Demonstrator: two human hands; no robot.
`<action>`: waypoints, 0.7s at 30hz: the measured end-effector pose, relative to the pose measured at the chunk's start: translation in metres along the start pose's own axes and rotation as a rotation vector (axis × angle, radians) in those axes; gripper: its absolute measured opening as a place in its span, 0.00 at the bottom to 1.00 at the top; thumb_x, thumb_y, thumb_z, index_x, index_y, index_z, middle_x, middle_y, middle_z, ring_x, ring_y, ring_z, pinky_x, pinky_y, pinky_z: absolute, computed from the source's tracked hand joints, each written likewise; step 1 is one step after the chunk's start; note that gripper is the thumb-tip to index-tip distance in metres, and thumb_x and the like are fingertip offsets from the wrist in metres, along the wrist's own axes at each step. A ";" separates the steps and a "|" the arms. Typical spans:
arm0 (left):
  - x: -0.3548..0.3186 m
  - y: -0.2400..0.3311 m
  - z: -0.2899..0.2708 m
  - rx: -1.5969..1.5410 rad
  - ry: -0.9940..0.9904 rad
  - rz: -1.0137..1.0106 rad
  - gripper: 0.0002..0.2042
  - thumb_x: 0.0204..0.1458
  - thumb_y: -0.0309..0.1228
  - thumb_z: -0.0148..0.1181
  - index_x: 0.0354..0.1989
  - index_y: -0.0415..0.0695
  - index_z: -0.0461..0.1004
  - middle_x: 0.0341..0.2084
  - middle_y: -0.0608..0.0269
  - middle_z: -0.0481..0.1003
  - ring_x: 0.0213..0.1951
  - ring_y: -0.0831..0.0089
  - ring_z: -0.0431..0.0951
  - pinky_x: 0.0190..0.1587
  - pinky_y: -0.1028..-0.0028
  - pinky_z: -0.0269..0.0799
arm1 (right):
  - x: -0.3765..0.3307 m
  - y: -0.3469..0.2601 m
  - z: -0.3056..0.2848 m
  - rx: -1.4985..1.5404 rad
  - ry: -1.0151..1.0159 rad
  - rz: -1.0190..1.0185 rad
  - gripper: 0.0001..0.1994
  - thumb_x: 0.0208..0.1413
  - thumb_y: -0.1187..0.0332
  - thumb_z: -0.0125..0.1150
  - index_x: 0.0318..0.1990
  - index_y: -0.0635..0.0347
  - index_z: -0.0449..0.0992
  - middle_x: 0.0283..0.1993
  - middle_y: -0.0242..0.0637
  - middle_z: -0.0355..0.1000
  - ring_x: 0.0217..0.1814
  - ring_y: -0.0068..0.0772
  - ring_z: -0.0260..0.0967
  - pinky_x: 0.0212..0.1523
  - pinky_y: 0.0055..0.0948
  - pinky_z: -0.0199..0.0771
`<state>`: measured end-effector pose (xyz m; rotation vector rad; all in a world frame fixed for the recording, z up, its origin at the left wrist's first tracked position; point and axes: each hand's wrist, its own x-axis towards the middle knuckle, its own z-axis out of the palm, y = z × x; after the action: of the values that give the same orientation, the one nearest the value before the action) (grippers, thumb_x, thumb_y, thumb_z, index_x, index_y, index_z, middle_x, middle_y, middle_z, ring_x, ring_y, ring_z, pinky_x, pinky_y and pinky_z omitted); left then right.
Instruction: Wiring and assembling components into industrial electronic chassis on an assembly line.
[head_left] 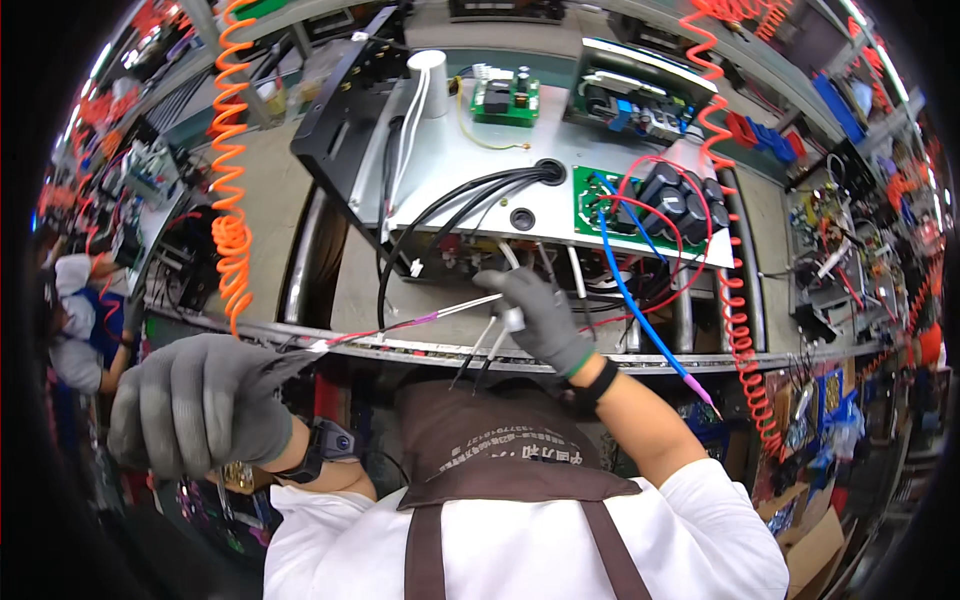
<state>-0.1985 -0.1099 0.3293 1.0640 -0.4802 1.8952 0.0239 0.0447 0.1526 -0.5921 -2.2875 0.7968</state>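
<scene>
A thin red-and-white wire lead [437, 315] with small purple sleeves stretches between my two gloved hands. My left hand [195, 405], in a grey glove, is closed, and its fingertips pinch the lead's left end by a small white tip. The lead's other end runs to the fingers of my right hand [540, 318], also grey-gloved, which are bent around white wires at the front of a metal chassis [465, 207]. Several loose white wire ends hang below that hand. Exactly what its fingertips grip is partly hidden.
On the chassis stand a white cylinder [428, 85], a small green circuit board [505, 100] and a larger board [610, 205] with black capacitors. A blue cable [640, 310] hangs over the front edge. Orange coiled hoses [232, 250] dangle at both sides. A co-worker [80, 310] is far left.
</scene>
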 end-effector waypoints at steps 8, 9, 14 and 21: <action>-0.054 -0.031 -0.035 0.260 0.575 -0.012 0.17 0.60 0.39 0.44 0.38 0.37 0.75 0.15 0.72 0.57 0.13 0.83 0.55 0.14 0.82 0.52 | 0.007 -0.054 -0.012 -0.007 -0.316 -0.218 0.29 0.44 0.74 0.55 0.59 0.46 0.63 0.54 0.40 0.66 0.36 0.45 0.73 0.33 0.37 0.74; -0.059 -0.033 -0.038 0.245 0.571 -0.001 0.18 0.60 0.40 0.44 0.38 0.37 0.75 0.16 0.71 0.57 0.13 0.83 0.55 0.15 0.82 0.53 | 0.010 -0.059 -0.016 -0.064 -0.366 -0.229 0.30 0.44 0.75 0.54 0.60 0.47 0.62 0.57 0.42 0.64 0.36 0.46 0.73 0.33 0.38 0.74; -0.069 -0.032 -0.047 0.040 0.501 -0.025 0.22 0.61 0.47 0.43 0.39 0.40 0.76 0.15 0.70 0.58 0.13 0.83 0.54 0.15 0.82 0.50 | 0.012 -0.059 -0.029 -0.135 -0.557 -0.220 0.33 0.45 0.75 0.55 0.62 0.55 0.55 0.61 0.50 0.57 0.44 0.51 0.70 0.39 0.41 0.74; -0.058 -0.058 -0.051 -0.236 0.390 -0.090 0.22 0.59 0.45 0.45 0.40 0.36 0.75 0.13 0.74 0.62 0.10 0.86 0.57 0.15 0.83 0.55 | 0.025 -0.086 -0.025 0.445 -0.568 0.038 0.32 0.51 0.66 0.60 0.62 0.63 0.55 0.49 0.51 0.66 0.47 0.42 0.70 0.47 0.34 0.70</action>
<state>-0.1603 -0.0736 0.2480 0.5364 -0.4095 1.8541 0.0062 0.0079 0.2356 -0.2165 -2.4593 1.5995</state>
